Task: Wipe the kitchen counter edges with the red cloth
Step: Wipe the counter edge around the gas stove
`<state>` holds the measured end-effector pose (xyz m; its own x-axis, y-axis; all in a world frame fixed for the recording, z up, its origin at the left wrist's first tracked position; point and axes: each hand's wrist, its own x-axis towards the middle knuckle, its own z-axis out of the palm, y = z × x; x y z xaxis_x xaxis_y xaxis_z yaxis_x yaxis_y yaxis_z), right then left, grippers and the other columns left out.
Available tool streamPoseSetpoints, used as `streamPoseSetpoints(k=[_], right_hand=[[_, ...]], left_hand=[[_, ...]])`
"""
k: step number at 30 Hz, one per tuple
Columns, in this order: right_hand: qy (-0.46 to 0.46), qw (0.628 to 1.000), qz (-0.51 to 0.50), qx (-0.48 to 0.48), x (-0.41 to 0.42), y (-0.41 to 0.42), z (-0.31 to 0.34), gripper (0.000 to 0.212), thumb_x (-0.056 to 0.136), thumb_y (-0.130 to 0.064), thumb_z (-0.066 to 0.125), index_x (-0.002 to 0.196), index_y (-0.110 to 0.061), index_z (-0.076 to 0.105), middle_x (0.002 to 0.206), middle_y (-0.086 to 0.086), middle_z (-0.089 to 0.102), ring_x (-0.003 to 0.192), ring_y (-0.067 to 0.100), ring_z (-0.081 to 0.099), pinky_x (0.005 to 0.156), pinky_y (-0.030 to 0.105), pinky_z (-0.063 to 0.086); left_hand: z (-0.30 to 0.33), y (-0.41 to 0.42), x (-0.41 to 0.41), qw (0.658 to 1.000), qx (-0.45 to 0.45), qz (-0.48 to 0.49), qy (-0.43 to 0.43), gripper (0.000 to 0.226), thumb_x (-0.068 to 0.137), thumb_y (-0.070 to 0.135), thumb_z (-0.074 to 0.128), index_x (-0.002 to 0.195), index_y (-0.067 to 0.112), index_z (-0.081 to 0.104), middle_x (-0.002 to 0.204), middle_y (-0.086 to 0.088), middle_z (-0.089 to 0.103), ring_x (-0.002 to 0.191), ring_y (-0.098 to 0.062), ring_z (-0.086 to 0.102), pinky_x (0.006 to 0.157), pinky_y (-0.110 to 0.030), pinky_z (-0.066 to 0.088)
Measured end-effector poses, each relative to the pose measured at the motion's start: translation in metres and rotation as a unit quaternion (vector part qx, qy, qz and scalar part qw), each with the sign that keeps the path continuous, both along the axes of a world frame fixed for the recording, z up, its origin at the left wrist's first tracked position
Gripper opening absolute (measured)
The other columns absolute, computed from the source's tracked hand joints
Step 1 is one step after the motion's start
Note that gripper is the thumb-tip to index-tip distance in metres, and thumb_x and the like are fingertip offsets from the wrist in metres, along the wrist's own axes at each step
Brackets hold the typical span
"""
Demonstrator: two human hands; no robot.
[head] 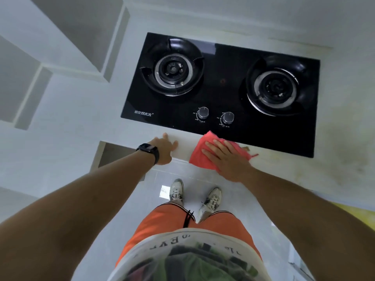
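Head view: my right hand [225, 159] lies flat, fingers straight, pressing the red cloth [199, 155] onto the counter edge [182, 147], just at 6 o'clock of the black hob's [223, 92] knobs. At 9 o'clock of the cloth, my left hand [164, 149], watch [149, 151] on wrist, rests open on the same edge.

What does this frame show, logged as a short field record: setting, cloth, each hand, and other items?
setting: white kitchen counter with a black two-burner gas hob
cloth: red cloth draped over the counter's front edge
right hand: right hand flat on the cloth, fingers straight
left hand: left hand resting on the edge, beside the cloth
wrist: black watch on the left wrist
hob knobs: two knobs near the front
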<state>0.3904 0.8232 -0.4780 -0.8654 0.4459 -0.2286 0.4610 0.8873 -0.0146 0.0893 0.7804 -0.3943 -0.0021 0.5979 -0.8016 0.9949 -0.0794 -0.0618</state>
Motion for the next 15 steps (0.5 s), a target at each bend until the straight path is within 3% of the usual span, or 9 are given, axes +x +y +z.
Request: streamPoseSetpoints(k=[4, 15], right_hand=[[0.003, 1.0, 0.001, 0.0, -0.041, -0.003, -0.001, 0.088, 0.094, -0.043, 0.057, 0.165, -0.021, 0.008, 0.173, 0.008, 0.011, 0.159, 0.033, 0.013, 0.127, 0.055, 0.014], [-0.052, 0.991, -0.113, -0.041, -0.099, -0.038, 0.016, 0.11, 0.081, -0.059, 0.074, 0.163, -0.021, 0.011, 0.172, 0.008, 0.015, 0.158, 0.034, 0.015, 0.127, 0.054, 0.009]], left_hand=[[0.0, -0.006, -0.001, 0.999, 0.001, -0.029, 0.013, 0.08, 0.097, 0.014, 0.038, 0.163, 0.032, -0.003, 0.167, -0.019, -0.012, 0.145, -0.046, 0.026, 0.108, -0.045, 0.043], [-0.008, -0.021, -0.012, 0.998, 0.034, -0.043, -0.015, 0.094, 0.094, 0.03, 0.054, 0.161, 0.035, -0.012, 0.168, -0.017, -0.017, 0.15, -0.053, 0.011, 0.111, -0.048, 0.041]])
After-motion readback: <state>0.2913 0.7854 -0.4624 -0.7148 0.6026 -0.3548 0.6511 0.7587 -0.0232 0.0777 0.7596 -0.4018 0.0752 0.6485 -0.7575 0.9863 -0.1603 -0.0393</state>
